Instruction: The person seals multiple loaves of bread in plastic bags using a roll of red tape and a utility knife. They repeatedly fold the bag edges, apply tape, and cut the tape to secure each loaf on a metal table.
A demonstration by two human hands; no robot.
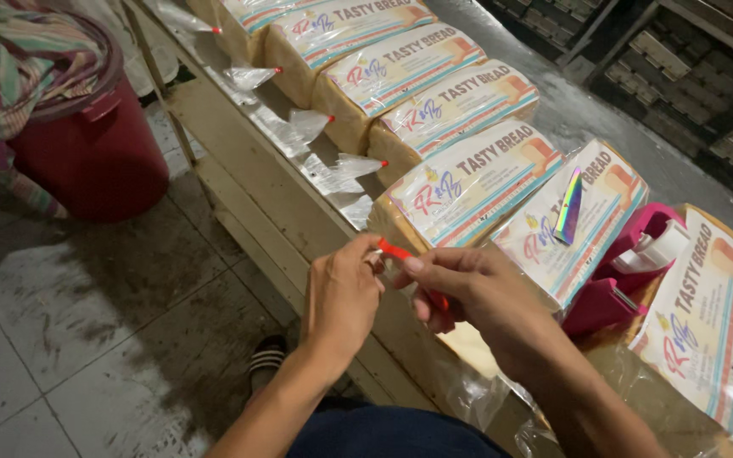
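At the frame's centre the left hand (341,297) and right hand (468,293) pinch a red tape strip (394,250) at a bagged loaf's (468,187) neck. The tape looks thin and sticky, the loaf soft; best held by the gathered plastic.

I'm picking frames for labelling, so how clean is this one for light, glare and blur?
Head view: dim overall, darkest at the upper right racks; glare on the clear plastic bread bags and the shiny holographic strip; left hand and right hand slightly soft around the red tape.
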